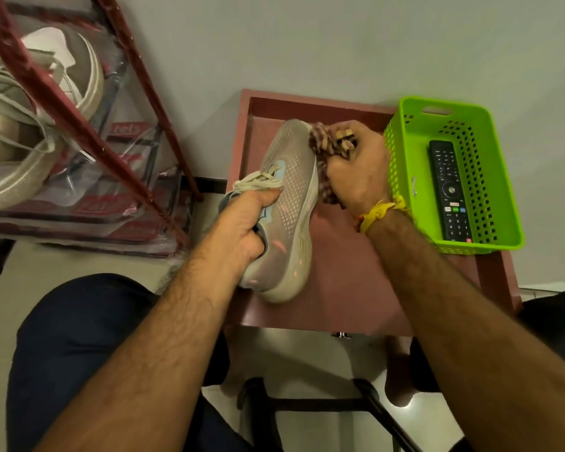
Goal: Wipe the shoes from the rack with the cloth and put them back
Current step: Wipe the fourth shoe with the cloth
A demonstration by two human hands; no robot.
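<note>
Here the left hand (242, 223) grips a grey shoe (287, 207) at its opening, fingers curled inside, holding it on the red table (340, 288) near its left edge. The right hand (356, 171) clutches a bunched checked cloth (323, 151) against the shoe's toe.

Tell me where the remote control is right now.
In the head view, the remote control lies inside the green basket on the right end of the small red table, just right of the right hand holding the cloth.
</note>
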